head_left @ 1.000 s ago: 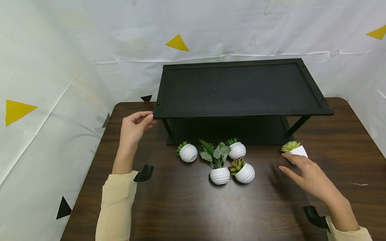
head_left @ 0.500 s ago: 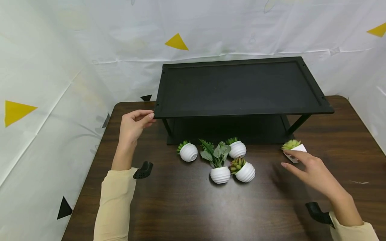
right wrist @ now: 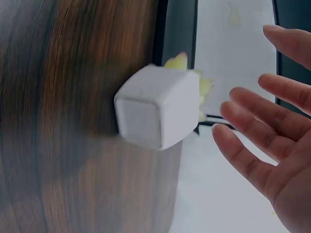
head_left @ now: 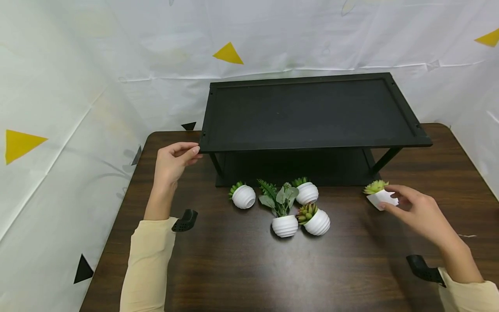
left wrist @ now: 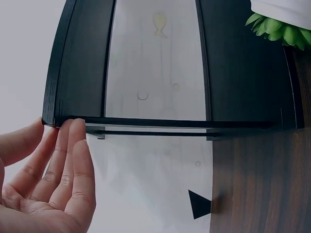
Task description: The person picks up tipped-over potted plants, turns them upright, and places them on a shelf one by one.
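Note:
At the front left corner of a two-tier black shelf [head_left: 312, 112], my left hand [head_left: 171, 164] pinches the edge of the upper board. The left wrist view shows the thumb and the fingers [left wrist: 83, 165] meeting at that corner. My right hand [head_left: 422, 214] hovers by the right side of a square white pot [head_left: 379, 198] with a pale green succulent, its fingers spread and loosely bent. That pot lies tipped on its side, its base [right wrist: 140, 124] facing the right wrist camera. A gap shows between it and the right fingers there.
Before the shelf's middle lie several round ribbed white pots: one with a green succulent [head_left: 244, 197], one with tall leaves [head_left: 284, 226], one with a reddish succulent [head_left: 317, 223], and another [head_left: 307, 193] behind them. The brown table [head_left: 234, 273] meets white sheeting at the back.
My right hand has moved right and slightly away from me, from over the front of the square pot to its right side. The left hand keeps its place on the shelf corner.

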`<state>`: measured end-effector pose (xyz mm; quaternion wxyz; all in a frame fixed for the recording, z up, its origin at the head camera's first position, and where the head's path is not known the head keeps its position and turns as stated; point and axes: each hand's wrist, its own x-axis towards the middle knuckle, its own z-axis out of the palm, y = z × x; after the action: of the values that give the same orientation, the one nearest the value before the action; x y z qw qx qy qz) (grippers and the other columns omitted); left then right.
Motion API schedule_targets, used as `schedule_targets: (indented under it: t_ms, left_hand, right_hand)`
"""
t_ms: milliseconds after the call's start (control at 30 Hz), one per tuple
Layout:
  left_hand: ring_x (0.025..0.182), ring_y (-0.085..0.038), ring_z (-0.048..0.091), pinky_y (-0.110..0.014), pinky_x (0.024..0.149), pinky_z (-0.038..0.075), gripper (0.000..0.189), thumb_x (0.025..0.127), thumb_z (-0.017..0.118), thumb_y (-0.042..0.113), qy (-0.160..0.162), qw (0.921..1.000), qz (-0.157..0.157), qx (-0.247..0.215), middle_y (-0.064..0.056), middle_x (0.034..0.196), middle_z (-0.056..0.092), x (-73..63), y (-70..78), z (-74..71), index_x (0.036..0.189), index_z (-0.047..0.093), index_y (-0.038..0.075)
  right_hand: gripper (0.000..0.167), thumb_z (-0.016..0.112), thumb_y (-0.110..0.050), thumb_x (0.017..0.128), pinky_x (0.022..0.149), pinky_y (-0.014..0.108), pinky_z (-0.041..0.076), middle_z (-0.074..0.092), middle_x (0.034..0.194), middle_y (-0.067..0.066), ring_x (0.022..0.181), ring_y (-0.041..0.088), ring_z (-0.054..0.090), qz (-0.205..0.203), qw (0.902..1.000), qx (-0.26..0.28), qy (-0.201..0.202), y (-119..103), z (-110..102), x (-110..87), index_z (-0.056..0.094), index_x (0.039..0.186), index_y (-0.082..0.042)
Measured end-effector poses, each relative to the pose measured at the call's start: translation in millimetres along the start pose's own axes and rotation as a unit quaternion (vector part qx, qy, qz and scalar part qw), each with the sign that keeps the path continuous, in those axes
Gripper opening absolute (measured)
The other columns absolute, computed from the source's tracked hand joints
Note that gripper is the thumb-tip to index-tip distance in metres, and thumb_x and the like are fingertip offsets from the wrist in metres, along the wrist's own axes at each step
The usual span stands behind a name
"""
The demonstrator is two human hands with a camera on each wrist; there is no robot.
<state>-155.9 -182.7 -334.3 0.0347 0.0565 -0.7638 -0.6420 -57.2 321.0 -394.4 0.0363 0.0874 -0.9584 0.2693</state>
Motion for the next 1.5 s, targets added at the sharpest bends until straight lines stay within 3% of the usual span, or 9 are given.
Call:
schedule_targets:
  t_ms: [67,200,267,433,767,1233,1500]
  left_hand:
    - [0.067,-0.009,0.065,-0.024,0.070,0.054,0.028,0.083,0.067,0.009,0.000,1.0000,0.001,-0.002,-0.003,0.079,0.065,0.3,0.1,0.0,0.104,0.063,-0.009]
    - [0.067,-0.009,0.065,-0.026,0.072,0.054,0.029,0.084,0.067,0.010,-0.001,1.0000,0.001,0.003,-0.002,0.080,0.065,0.0,0.9,-0.1,0.105,0.063,-0.009]
    - [0.067,-0.008,0.065,-0.026,0.071,0.054,0.028,0.084,0.067,0.010,0.000,1.0000,0.000,0.004,-0.001,0.079,0.065,-0.3,1.2,-0.1,0.105,0.063,-0.009]
    - [0.067,-0.008,0.065,-0.026,0.071,0.054,0.028,0.084,0.066,0.010,0.001,1.0000,0.004,0.005,0.002,0.077,0.064,-0.5,1.2,0.1,0.104,0.063,-0.009]
    - [0.067,-0.008,0.065,-0.023,0.068,0.054,0.027,0.084,0.066,0.009,0.000,1.0000,0.008,-0.001,0.004,0.075,0.065,-0.7,2.0,0.8,0.104,0.063,-0.009]
    - [0.069,-0.008,0.065,-0.023,0.069,0.054,0.027,0.085,0.065,0.009,0.002,1.0000,-0.002,0.003,0.002,0.078,0.065,-1.8,1.8,0.4,0.106,0.064,-0.007]
    - [0.069,-0.008,0.065,-0.021,0.068,0.054,0.027,0.085,0.066,0.010,0.003,1.0000,-0.002,0.005,0.000,0.079,0.065,-1.6,1.8,0.5,0.105,0.064,-0.007]
  right_hand:
    - [0.044,0.072,-0.021,0.079,0.055,0.022,0.045,0.061,0.099,0.025,0.077,0.022,0.061,0.013,0.9999,0.002,-0.002,4.1,-1.4,0.8,0.057,0.113,0.002]
    - [0.045,0.070,-0.024,0.082,0.055,0.020,0.044,0.061,0.096,0.022,0.075,-0.003,0.053,0.034,0.9992,0.004,-0.018,13.2,-6.0,3.6,0.056,0.115,0.002]
    - [0.046,0.069,-0.025,0.082,0.057,0.028,0.048,0.061,0.096,0.024,0.076,0.003,0.056,0.041,0.9987,0.007,-0.029,17.2,-7.6,5.3,0.055,0.115,0.004]
    - [0.048,0.070,-0.026,0.082,0.055,0.036,0.048,0.059,0.098,0.029,0.081,0.040,0.059,0.055,0.9977,0.001,-0.038,25.0,-7.0,9.6,0.054,0.113,0.006]
    - [0.053,0.070,-0.032,0.081,0.055,0.031,0.042,0.057,0.094,0.026,0.085,0.037,0.053,0.096,0.9949,0.009,-0.030,36.0,8.4,15.6,0.053,0.110,0.008]
    - [0.052,0.074,-0.027,0.077,0.048,0.024,0.037,0.058,0.082,0.019,0.070,0.023,0.050,0.079,0.9968,0.002,0.004,39.1,22.1,19.8,0.053,0.107,0.010]
    - [0.053,0.070,-0.029,0.081,0.051,0.024,0.037,0.055,0.084,0.021,0.072,0.025,0.049,0.090,0.9960,0.002,0.004,36.8,25.5,21.2,0.051,0.106,0.014]
